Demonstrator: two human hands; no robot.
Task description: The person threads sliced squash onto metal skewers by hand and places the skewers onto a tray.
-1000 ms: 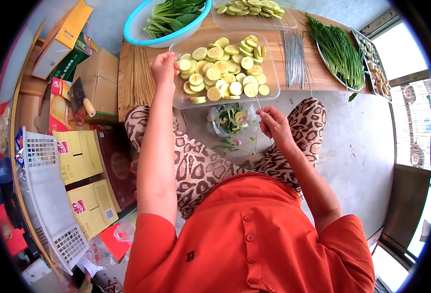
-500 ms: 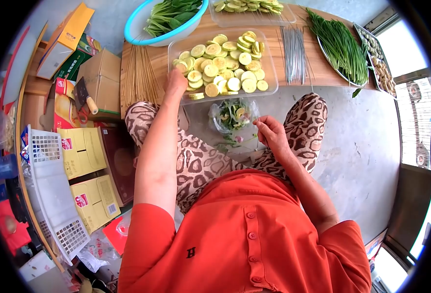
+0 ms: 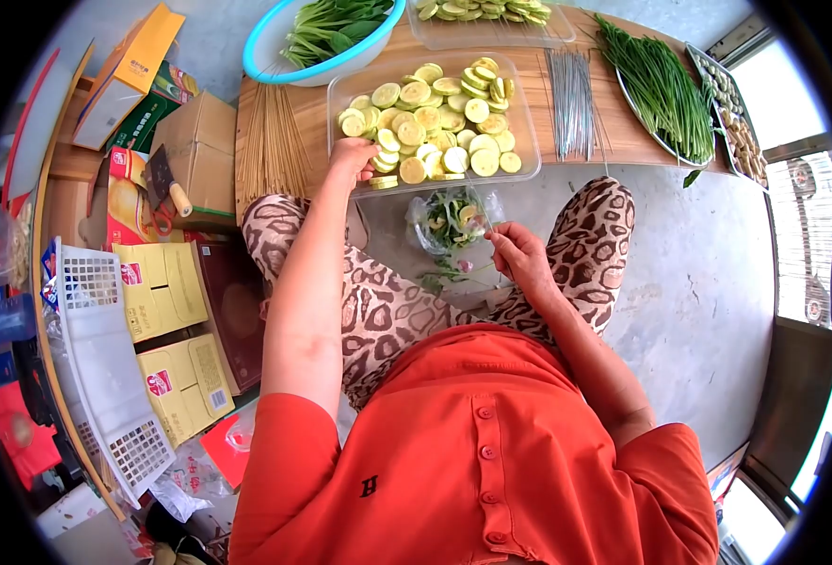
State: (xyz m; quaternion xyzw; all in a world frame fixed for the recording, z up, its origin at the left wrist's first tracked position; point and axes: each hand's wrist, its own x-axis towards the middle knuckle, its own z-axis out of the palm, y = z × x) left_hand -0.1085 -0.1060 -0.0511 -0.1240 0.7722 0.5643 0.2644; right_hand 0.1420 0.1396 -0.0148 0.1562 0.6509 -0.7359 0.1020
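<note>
A clear plastic tray (image 3: 339, 102) on the wooden table holds many round zucchini slices (image 3: 427, 118). My left hand (image 3: 352, 158) is at the tray's near left corner, fingers closed on a zucchini slice that they mostly cover. Above the floor, just in front of my right knee, my right hand (image 3: 519, 252) pinches a thin metal skewer (image 3: 482, 209) that points up toward the tray. The skewer's far end is hard to make out against the slices. Below the tray, a clear plastic bag (image 3: 421, 226) holds green scraps.
Bamboo sticks (image 3: 273, 141) lie left of the tray and a bundle of metal skewers (image 3: 570, 104) right of it. Farther out are a blue-rimmed bowl (image 3: 327, 72) of greens, a second tray (image 3: 491, 38) and chives (image 3: 656, 89). A cleaver (image 3: 163, 179) rests by boxes at left.
My left hand has shifted slightly right and its fingers now show at the slices. My right hand stays nearly in place, and the skewer shows more plainly.
</note>
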